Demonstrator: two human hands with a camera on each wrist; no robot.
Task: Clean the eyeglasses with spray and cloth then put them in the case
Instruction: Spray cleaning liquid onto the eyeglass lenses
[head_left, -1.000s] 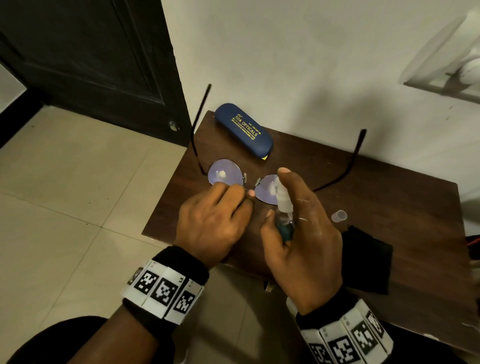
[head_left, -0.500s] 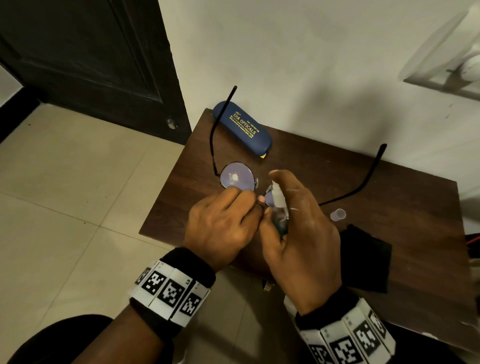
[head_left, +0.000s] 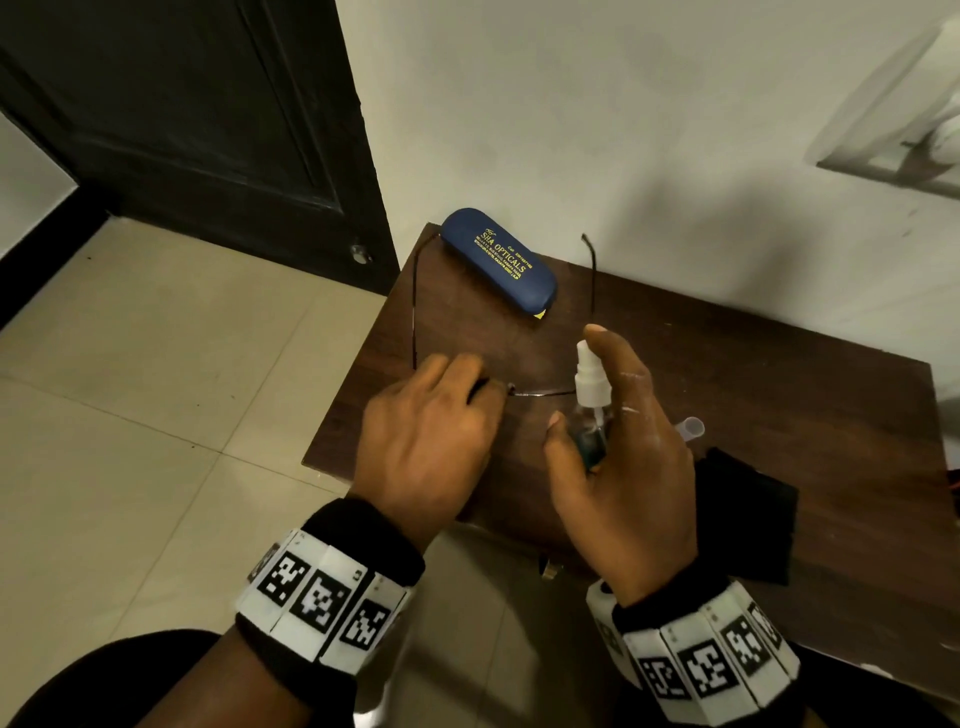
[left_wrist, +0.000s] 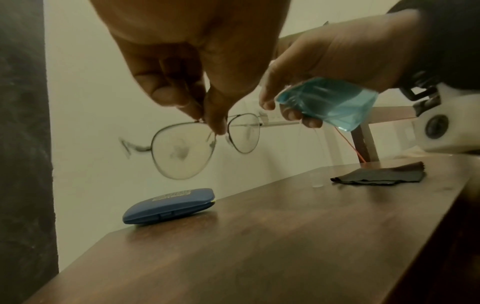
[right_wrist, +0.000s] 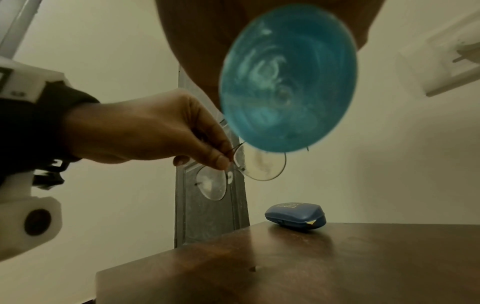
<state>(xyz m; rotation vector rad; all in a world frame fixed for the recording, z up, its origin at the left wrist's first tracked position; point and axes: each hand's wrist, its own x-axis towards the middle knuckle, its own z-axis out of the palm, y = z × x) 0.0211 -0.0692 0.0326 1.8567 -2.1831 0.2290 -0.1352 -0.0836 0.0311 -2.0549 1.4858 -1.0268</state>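
Note:
My left hand (head_left: 441, 415) pinches the thin-rimmed eyeglasses (left_wrist: 182, 152) at the bridge and holds them above the table, lenses hanging down, temples pointing toward the wall. Both lenses (right_wrist: 259, 162) carry wet smears. My right hand (head_left: 618, 447) grips the small spray bottle (head_left: 589, 400) of blue liquid just right of the glasses, index finger above the white nozzle. The blue eyeglass case (head_left: 498, 260) lies closed at the table's far left corner. The black cloth (head_left: 743, 525) lies at the table's near edge, partly hidden by my right wrist.
A clear bottle cap (head_left: 691, 428) stands on the brown wooden table (head_left: 779, 395) right of my right hand. A white wall rises behind the table and a dark door (head_left: 182, 119) stands at left. Tiled floor lies below the table's left edge.
My left hand turned the glasses so the lenses now hang down edge-on to the head view, temples swung toward the wall. The right hand stays beside them with the bottle.

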